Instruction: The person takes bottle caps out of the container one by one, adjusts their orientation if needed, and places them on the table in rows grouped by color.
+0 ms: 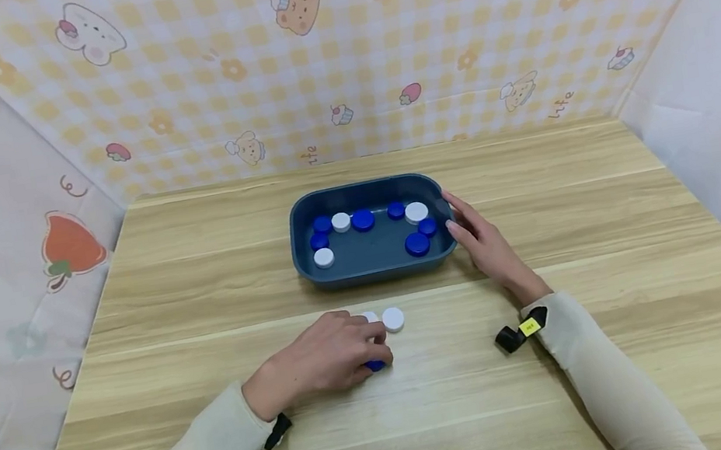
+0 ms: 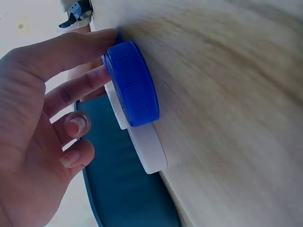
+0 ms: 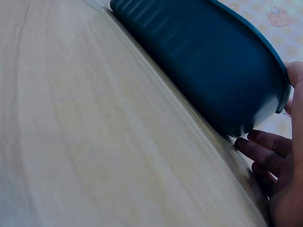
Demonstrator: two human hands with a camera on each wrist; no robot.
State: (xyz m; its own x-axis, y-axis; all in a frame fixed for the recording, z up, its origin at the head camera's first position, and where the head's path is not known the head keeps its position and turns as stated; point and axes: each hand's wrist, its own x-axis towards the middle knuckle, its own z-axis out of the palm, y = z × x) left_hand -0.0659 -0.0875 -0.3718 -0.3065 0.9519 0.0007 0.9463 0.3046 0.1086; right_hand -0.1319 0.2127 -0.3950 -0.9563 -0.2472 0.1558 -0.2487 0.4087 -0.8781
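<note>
The fingers of my left hand (image 1: pixel 334 351) are bent in to the size of a blue cap (image 2: pixel 135 87) and grip it on the near side of the tray (image 1: pixel 375 271); 2 white caps (image 1: pixel 393 320) lie just beside it, between it and the tray. My right hand (image 1: pixel 490 248) holds the tray's right end, thumb at the rim, other fingers low against the outside. In the tray I count 9 caps, 6 blue and 3 white, bunched toward its left and right ends. At least 3 are outside it, my gripped one included, so I judge most of the work done and those left. From above, my fingers hide much of that blue cap and part of 1 white one. I can't tell whether the blue one is off the table, or whether the blue sliver behind my fingertip is another cap.
</note>
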